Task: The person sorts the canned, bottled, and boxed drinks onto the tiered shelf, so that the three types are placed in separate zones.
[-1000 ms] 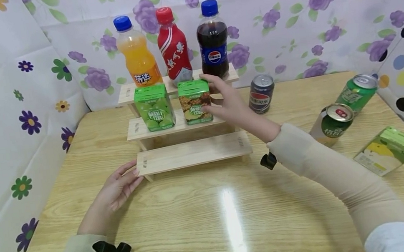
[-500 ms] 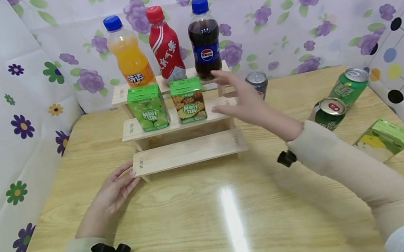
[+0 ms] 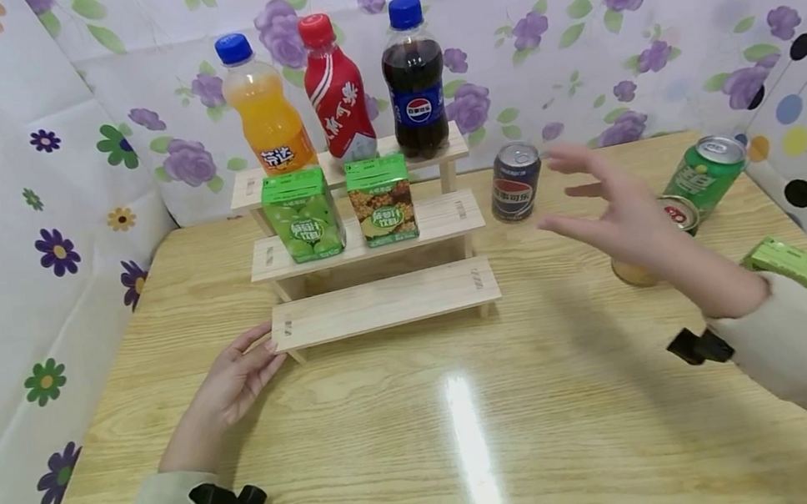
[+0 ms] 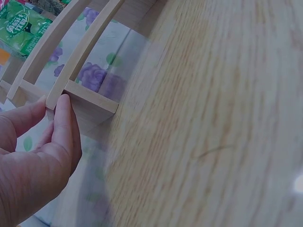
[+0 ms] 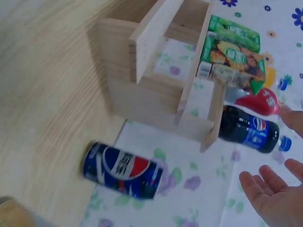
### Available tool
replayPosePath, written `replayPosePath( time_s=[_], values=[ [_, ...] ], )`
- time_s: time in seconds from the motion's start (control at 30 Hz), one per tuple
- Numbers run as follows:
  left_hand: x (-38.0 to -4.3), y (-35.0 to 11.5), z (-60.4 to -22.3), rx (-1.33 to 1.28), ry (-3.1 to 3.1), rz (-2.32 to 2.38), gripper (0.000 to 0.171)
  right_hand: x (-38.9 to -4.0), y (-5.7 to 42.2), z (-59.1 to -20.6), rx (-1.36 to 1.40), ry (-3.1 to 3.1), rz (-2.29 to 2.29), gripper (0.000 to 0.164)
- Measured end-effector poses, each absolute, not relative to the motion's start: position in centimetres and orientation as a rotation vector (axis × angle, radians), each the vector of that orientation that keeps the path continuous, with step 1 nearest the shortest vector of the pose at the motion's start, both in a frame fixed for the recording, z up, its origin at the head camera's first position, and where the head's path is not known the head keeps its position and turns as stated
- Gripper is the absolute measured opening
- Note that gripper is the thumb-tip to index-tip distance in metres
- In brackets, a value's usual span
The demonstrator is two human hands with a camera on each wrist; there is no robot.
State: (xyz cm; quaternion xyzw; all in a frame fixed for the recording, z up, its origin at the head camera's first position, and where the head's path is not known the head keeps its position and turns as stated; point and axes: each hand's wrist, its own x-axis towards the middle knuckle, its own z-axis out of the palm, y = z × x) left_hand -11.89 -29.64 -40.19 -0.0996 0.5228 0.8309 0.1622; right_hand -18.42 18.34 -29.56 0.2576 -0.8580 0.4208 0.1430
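A three-tier wooden shelf [image 3: 383, 301] stands on the table. My left hand [image 3: 234, 382] pinches the left end of its lowest board between thumb and fingers, plainly seen in the left wrist view. Two juice boxes stand on the middle tier: a green grape one [image 3: 304, 218] and a pineapple one [image 3: 382, 202]. On the top tier are an orange soda bottle [image 3: 271, 121], a red bottle [image 3: 339, 100] and a dark cola bottle [image 3: 416, 86]. My right hand [image 3: 629, 216] holds nothing, its fingers spread in the air right of a dark blue cola can [image 3: 516, 183].
At the right stand a green can [image 3: 707, 173] and another can [image 3: 633, 272], partly hidden behind my right hand. A light green juice box [image 3: 790, 263] lies further right, partly covered by my arm. Flowered cloth [image 3: 559, 39] hangs behind the table.
My right hand has let go of the pineapple juice box, which stays on the middle tier, and has moved right past the cola can. The left hand keeps its place on the shelf.
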Motion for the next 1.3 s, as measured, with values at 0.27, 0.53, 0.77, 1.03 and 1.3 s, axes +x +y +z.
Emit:
replayPosePath(
  time_s=[0.27,0.53,0.77,1.03,1.3],
  values=[
    [-11.8,-29.7,-40.3,-0.316,1.522,2.355,0.033,-16.3,23.2,-30.8,0.594,-2.44,1.097,0.073],
    [-12.0,-29.6,-40.1,-0.311,1.529,2.355,0.033,-14.1,28.0,-31.6,0.33,-2.542,1.01,0.07],
    [-11.8,-29.5,-40.3,-0.307,1.491,2.385,0.029,-12.7,32.0,-33.2,0.097,-2.631,0.91,0.066],
    [-11.6,-29.7,-40.3,-0.303,1.489,2.404,0.026,-12.2,36.0,-36.9,-0.082,-2.556,0.911,0.066],
    [-11.7,-29.7,-40.5,-0.281,1.501,2.393,0.026,-12.6,41.2,-43.6,-0.169,-2.51,0.927,0.072]
  ],
)
